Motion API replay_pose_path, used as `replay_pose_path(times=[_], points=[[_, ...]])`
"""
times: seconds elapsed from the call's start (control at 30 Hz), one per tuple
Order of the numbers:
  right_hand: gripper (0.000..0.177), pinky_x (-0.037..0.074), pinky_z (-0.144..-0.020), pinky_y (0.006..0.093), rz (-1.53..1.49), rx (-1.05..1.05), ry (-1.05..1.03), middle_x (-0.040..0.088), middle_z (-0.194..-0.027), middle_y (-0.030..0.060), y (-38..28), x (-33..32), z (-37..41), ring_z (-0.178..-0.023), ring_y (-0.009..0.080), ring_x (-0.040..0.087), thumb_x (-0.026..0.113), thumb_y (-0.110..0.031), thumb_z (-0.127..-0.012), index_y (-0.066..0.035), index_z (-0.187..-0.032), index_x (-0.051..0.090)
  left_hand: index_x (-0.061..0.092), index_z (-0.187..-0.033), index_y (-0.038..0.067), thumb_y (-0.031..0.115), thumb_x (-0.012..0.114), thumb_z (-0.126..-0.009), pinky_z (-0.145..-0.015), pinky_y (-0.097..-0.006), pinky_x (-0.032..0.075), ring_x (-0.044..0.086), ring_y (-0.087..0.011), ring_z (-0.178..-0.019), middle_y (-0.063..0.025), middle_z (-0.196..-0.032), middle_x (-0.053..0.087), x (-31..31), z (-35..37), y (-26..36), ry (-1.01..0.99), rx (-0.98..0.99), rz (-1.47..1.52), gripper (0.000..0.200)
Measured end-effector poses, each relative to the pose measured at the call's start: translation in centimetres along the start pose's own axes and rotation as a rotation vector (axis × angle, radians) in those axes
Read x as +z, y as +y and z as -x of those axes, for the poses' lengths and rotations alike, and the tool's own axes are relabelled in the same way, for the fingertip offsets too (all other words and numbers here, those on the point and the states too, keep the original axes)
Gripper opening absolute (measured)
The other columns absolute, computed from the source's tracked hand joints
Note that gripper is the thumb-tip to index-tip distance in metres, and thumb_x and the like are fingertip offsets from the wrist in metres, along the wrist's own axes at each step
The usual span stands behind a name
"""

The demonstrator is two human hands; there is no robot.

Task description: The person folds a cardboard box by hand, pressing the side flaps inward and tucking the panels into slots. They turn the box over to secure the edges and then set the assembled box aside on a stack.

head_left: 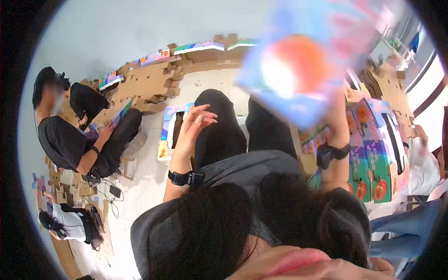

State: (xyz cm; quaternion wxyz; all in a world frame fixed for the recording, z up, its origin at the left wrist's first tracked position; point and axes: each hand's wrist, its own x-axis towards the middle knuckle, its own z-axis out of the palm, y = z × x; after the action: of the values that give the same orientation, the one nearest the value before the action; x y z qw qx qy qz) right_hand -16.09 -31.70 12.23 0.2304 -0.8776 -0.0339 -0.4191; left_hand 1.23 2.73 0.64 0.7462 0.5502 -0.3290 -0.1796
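Note:
My left hand (196, 122) is raised above my left knee, with its fingers loosely apart and nothing in them. Up in front of my right side is a printed cardboard piece (298, 70), blue and pink with a peach picture, smeared by motion. My right hand (339, 100) grips it; most of the fingers are hidden behind it. Beside my left leg, a printed carton with a dark slot (177, 128) stands on the floor. Several similar printed cartons (373, 154) stand close together by my right forearm.
Brown flat cardboard (149, 81) and printed pieces lie along the wall. A seated person in black (65, 140) holds a printed piece at the left, with others nearby. Cables (112, 198) lie on the floor. More people are at the right edge.

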Motion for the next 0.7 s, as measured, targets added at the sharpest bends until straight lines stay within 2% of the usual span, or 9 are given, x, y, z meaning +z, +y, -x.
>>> replay_pose_path(times=[0.1,0.17,0.2,0.3,0.33,0.43,0.47,0.57,0.7], points=[[0.094,0.022,-0.119,0.0609,0.313,-0.197,-0.049,0.045,-0.130,0.0209,-1.9,2.9,-0.1,-0.132,0.0412,0.039,0.081,-0.016,-0.060,-0.011,-0.147,0.046,0.027,-0.156,0.006,0.065,0.058,-0.091,-0.106,-0.0393,0.041,0.052,-0.0233,-0.127,-0.0134,-0.139,0.053,0.5,-0.3,-1.0,-0.053,0.027,0.120,0.093],[0.091,0.020,-0.120,0.0562,0.374,-0.234,-0.103,0.047,-0.120,0.0156,-3.0,4.5,0.8,-0.124,0.0342,0.044,0.077,-0.011,-0.059,-0.016,-0.146,0.050,0.016,-0.162,0.011,0.069,0.058,-0.089,-0.109,-0.0419,0.037,0.044,-0.0273,-0.137,-0.0179,-0.149,0.044,0.7,-0.3,-2.0,-0.068,0.032,0.162,0.102],[0.089,0.020,-0.119,0.0548,0.385,-0.250,-0.123,0.048,-0.121,0.0145,-2.8,5.5,1.4,-0.125,0.0328,0.044,0.075,-0.010,-0.061,-0.017,-0.146,0.050,0.001,-0.163,0.014,0.060,0.071,-0.083,-0.112,-0.0465,0.033,0.034,-0.0301,-0.144,-0.0179,-0.157,0.031,0.3,-0.4,-2.5,-0.111,-0.008,0.209,0.116],[0.080,0.024,-0.116,0.0498,0.456,-0.271,-0.162,0.050,-0.121,0.0115,-2.4,7.4,3.0,-0.122,0.0289,0.046,0.065,-0.003,-0.067,-0.018,-0.145,0.053,-0.009,-0.162,0.015,0.045,0.080,-0.080,-0.115,-0.0490,0.029,0.030,-0.0318,-0.146,-0.0190,-0.159,0.023,1.1,0.2,-2.7,-0.099,-0.110,0.035,0.125],[0.079,0.024,-0.116,0.0493,0.461,-0.292,-0.158,0.050,-0.121,0.0115,-1.9,8.0,3.4,-0.122,0.0287,0.046,0.063,-0.002,-0.068,-0.018,-0.144,0.054,-0.013,-0.160,0.014,0.020,0.086,-0.076,-0.118,-0.0486,0.028,0.030,-0.0319,-0.146,-0.0197,-0.159,0.019,1.2,0.0,-2.8,-0.110,-0.083,0.081,0.130],[0.076,0.026,-0.116,0.0487,0.439,-0.320,-0.135,0.051,-0.119,0.0109,-2.1,7.9,3.6,-0.120,0.0279,0.048,0.061,0.000,-0.069,-0.021,-0.143,0.056,-0.006,-0.160,0.011,0.004,0.083,-0.076,-0.118,-0.0462,0.028,0.029,-0.0305,-0.147,-0.0191,-0.159,0.021,2.7,-0.1,-3.4,-0.039,0.024,0.020,0.123],[0.077,0.026,-0.116,0.0491,0.410,-0.323,-0.130,0.051,-0.119,0.0106,-1.9,8.2,3.9,-0.120,0.0279,0.048,0.063,-0.001,-0.069,-0.021,-0.143,0.056,0.007,-0.157,0.007,-0.007,0.081,-0.075,-0.116,-0.0434,0.033,0.040,-0.0283,-0.141,-0.0169,-0.153,0.034,2.5,-0.1,-3.8,0.018,-0.012,-0.056,0.111],[0.080,0.027,-0.116,0.0501,0.349,-0.324,-0.110,0.051,-0.117,0.0100,-2.3,8.4,4.1,-0.119,0.0280,0.048,0.068,-0.003,-0.067,-0.021,-0.143,0.056,0.018,-0.153,0.005,-0.004,0.083,-0.075,-0.111,-0.0415,0.042,0.053,-0.0263,-0.131,-0.0147,-0.143,0.049,1.3,0.1,-4.6,0.019,-0.210,-0.027,0.102],[0.087,0.025,-0.117,0.0522,0.274,-0.302,-0.158,0.050,-0.119,0.0103,-2.8,8.0,3.9,-0.121,0.0286,0.048,0.078,-0.013,-0.065,-0.022,-0.147,0.051,0.029,-0.149,0.004,-0.003,0.085,-0.073,-0.105,-0.0393,0.049,0.060,-0.0240,-0.121,-0.0129,-0.133,0.057,1.8,0.4,-2.5,0.076,-0.055,-0.011,0.094]])
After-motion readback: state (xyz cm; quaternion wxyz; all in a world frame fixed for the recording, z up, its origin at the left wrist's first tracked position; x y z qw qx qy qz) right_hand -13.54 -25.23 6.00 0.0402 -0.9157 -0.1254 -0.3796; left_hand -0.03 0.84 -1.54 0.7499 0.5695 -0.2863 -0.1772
